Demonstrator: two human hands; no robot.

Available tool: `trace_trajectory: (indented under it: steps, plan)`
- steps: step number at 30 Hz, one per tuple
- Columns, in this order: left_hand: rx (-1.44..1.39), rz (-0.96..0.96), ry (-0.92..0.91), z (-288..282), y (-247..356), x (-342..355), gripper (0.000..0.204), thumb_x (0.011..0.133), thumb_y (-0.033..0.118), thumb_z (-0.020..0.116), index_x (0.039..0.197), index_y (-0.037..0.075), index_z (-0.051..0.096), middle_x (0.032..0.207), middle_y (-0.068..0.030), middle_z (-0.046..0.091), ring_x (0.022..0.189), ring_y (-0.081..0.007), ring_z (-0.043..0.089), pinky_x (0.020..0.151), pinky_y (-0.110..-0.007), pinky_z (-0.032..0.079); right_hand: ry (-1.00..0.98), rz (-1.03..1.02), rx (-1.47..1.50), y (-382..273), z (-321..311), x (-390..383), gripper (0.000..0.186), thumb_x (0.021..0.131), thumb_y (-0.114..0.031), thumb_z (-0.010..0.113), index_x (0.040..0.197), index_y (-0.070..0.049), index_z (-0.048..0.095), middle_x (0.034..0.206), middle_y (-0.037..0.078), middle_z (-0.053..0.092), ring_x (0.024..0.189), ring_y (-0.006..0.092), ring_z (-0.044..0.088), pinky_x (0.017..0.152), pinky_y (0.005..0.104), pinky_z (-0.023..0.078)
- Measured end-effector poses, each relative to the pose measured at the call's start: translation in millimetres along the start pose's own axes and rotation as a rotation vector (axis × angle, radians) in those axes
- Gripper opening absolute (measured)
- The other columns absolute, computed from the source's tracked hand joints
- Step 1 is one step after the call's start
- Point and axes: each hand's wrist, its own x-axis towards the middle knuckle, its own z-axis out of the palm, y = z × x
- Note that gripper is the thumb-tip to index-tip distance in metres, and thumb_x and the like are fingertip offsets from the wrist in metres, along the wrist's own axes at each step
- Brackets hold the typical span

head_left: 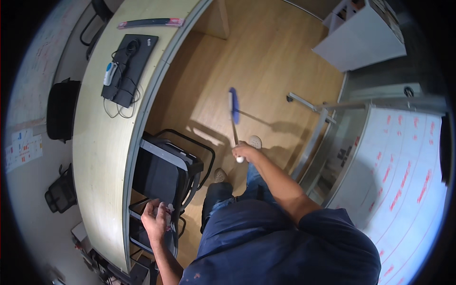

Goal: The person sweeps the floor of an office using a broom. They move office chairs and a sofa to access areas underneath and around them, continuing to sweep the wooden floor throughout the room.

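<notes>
- Broom with a blue brush head and a thin pale handle: the head rests on the light wooden plank floor, out in the bare area between the curved counter and the metal frame; the handle slants back toward the person's feet.
- Right hand: grip clamped around the upper end of the broom handle, arm stretched forward over the floor.
- Left hand: grip closed on the top edge of a black folding chair with a grey metal frame; a crumpled white cloth or paper with a reddish mark sits bunched under the fingers.
- Folding chair: stands on the floor just beside the inner curved edge of the counter, near its lower end.
- Pale shoes: on the floor next to the right hand; the person wears blue jeans and a dark blue shirt.
- Long curved counter with a pale yellow top and grey edge: runs along the left side.
- Black flat monitor lying face down: toward the counter's far end, with black cables and a small white and blue device on it.
- Black strip with red ends: at the counter's far edge.
- White board with red markings on a grey metal frame: at the right.
- White cabinet: at the far right corner of the floor.
</notes>
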Motion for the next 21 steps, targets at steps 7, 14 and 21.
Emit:
trace_trajectory:
  steps: [7, 14, 21]
  plan:
    - [0.094, -0.35, 0.075, 7, -23, 17, 0.03, 0.086, 0.024, 0.065, 0.098, -0.003, 0.068, 0.087, -0.0147, 0.071, 0.082, -0.0215, 0.067, 0.078, -0.032, 0.05, 0.106, 0.269, -0.036, -178, -39, 15, 0.011, 0.083, -0.016, 0.063, 0.078, -0.007, 0.057, 0.064, 0.003, 0.055, 0.057, 0.013, 0.049, 0.051, 0.0306, 0.038]
    - [0.115, -0.383, 0.096, 25, -23, 46, 0.035, 0.082, 0.031, 0.067, 0.097, -0.001, 0.069, 0.089, -0.0185, 0.071, 0.086, -0.031, 0.069, 0.08, -0.037, 0.052, 0.316, 0.369, -0.387, -224, -102, -94, 0.025, 0.083, -0.01, 0.056, 0.106, -0.003, 0.057, 0.068, 0.001, 0.05, 0.058, 0.0111, 0.047, 0.051, 0.0286, 0.038]
    - [-0.192, -0.523, 0.108, 15, -36, 60, 0.037, 0.081, 0.029, 0.069, 0.104, 0.0, 0.067, 0.088, -0.02, 0.07, 0.087, -0.0309, 0.069, 0.082, -0.036, 0.052, 0.322, 0.69, -0.697, -264, -82, -128, 0.014, 0.075, -0.009, 0.06, 0.087, -0.002, 0.059, 0.065, 0.005, 0.055, 0.054, 0.0148, 0.051, 0.047, 0.0322, 0.037]
